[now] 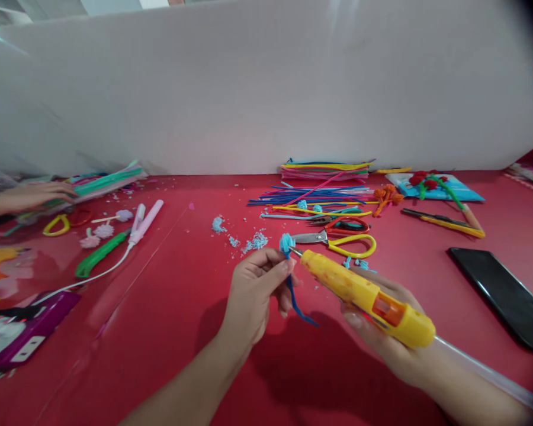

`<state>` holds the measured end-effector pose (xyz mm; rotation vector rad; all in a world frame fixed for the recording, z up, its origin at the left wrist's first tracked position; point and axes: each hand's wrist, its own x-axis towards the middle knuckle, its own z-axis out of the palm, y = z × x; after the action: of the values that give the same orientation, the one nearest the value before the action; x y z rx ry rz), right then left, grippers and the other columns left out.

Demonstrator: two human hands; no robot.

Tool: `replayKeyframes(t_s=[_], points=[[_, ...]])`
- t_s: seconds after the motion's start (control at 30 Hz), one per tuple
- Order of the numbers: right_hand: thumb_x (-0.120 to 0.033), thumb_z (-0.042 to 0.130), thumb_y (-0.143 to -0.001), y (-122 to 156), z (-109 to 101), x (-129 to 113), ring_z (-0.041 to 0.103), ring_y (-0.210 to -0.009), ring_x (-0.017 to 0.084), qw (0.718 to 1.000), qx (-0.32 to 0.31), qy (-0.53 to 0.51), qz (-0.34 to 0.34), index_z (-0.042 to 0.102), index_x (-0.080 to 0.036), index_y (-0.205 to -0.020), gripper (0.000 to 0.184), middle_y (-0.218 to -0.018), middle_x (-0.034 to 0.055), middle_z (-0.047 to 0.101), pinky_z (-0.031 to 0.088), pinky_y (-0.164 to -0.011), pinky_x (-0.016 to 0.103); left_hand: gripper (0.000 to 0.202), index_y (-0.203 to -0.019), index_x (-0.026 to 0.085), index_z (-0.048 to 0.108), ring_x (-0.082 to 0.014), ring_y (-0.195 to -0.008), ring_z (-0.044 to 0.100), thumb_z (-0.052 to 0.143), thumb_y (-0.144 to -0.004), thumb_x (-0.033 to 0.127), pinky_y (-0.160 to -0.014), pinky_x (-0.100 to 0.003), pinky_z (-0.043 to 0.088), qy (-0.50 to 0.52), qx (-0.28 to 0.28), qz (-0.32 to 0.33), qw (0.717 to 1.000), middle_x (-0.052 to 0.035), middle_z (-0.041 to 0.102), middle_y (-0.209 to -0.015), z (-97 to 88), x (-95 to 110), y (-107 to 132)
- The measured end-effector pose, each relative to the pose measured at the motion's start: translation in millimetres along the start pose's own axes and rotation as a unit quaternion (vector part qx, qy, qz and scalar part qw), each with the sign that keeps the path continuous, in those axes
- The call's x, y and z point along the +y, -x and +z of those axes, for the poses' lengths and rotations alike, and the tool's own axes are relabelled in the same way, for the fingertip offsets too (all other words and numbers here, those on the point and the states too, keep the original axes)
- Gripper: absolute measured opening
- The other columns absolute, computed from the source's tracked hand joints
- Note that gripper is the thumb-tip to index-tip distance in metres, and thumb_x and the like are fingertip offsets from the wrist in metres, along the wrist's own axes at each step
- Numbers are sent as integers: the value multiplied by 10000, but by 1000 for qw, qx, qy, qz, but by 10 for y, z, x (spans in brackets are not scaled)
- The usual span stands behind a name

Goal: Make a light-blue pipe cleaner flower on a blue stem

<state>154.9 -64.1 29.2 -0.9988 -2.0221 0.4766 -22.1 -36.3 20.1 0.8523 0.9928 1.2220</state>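
My left hand point(257, 290) pinches a blue pipe cleaner stem point(295, 305) that hangs below the fingers and bends right at its end. A fuzzy light-blue pompom flower point(286, 242) sits on top of the stem. In my right hand point(382, 331) is a yellow hot glue gun point(359, 290), with a clear glue stick point(484, 367) running out of its back. The gun's metal nozzle point(295, 251) points at the base of the flower, touching or very near it. Scissors point(337, 238) with one red and one yellow handle lie just behind.
Light-blue fuzz scraps point(255, 241) dot the red table. Pipe cleaner bundles point(324, 171) lie by the grey wall. At right are a black phone point(500, 296) and pliers point(444, 222). Left: a pink hair straightener point(144, 223), a purple power strip point(39, 331), another person's hand point(39, 195).
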Motion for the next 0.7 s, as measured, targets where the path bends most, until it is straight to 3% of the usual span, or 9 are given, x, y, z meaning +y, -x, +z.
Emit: replayKeyframes(t_s=[0.7], points=[[-294, 496, -831, 59, 39, 49, 482, -486, 107, 999, 2, 5, 41, 486, -204, -670, 185, -572, -17, 499, 374, -469, 235, 192, -675, 155, 510, -60, -268, 470, 669, -699, 261, -246, -128, 353, 7, -6, 3, 1000, 25, 621, -515, -5, -1, 0]])
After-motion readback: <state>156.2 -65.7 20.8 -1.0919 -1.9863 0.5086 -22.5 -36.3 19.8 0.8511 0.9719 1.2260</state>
